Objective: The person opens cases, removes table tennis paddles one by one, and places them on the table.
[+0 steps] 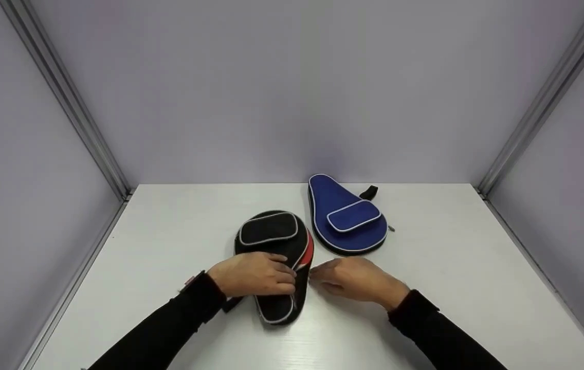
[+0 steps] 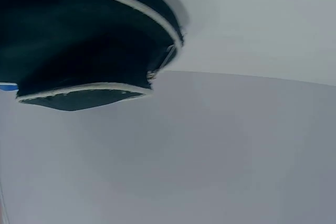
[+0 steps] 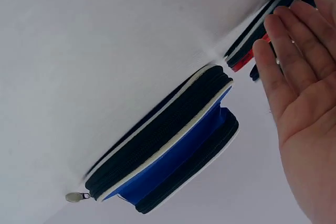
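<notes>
A black table tennis racket case [image 1: 271, 228] with pale piping and a raised pocket lies on the table, its narrow end towards me. My left hand [image 1: 256, 274] rests across its middle, fingers over the front panel. Along its right side the case gapes, and a red surface [image 1: 308, 251] shows inside. The fingertips of my right hand [image 1: 356, 280] meet that right edge just below the red; whether they pinch a zip pull is hidden. In the right wrist view several fingers look fairly straight. The left wrist view shows the black case [image 2: 79, 30] without the hand.
Behind and to the right lies a blue racket case [image 1: 343, 210] with white piping, a pocket and a black strap [image 1: 369, 193]. Its zip pull [image 3: 77, 197] hangs at one side. Pale walls [image 1: 292, 92] enclose the white table [image 1: 168, 221] at back and sides.
</notes>
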{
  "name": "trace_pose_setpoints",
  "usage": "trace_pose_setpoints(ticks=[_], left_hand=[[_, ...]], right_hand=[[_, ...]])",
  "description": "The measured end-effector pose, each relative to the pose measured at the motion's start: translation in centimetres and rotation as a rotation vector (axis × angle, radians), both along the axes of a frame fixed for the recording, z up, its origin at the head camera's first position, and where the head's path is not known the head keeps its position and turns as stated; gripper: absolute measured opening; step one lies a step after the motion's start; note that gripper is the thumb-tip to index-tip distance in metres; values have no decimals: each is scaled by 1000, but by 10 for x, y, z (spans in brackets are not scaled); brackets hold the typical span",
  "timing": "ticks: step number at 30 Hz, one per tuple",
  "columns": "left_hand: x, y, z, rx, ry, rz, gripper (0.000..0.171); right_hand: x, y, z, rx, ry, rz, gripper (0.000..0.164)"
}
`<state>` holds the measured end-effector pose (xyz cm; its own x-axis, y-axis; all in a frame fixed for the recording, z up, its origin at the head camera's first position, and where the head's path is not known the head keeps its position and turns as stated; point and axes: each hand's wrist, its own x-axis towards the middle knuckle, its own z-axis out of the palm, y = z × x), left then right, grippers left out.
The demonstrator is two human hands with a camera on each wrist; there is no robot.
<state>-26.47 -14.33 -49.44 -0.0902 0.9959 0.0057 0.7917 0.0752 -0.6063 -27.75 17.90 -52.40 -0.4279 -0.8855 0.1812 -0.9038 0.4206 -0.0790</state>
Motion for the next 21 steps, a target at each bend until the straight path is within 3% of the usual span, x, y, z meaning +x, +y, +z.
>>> trace_pose_setpoints(ticks=[8,21], left_hand=[[-11,-11,-3,32,3,-35,33],[-13,-18,2,88,27,-44,39]], right_hand=[[3,-4,5,65,85,51,38],[2,-10,9,156,36,60,24]])
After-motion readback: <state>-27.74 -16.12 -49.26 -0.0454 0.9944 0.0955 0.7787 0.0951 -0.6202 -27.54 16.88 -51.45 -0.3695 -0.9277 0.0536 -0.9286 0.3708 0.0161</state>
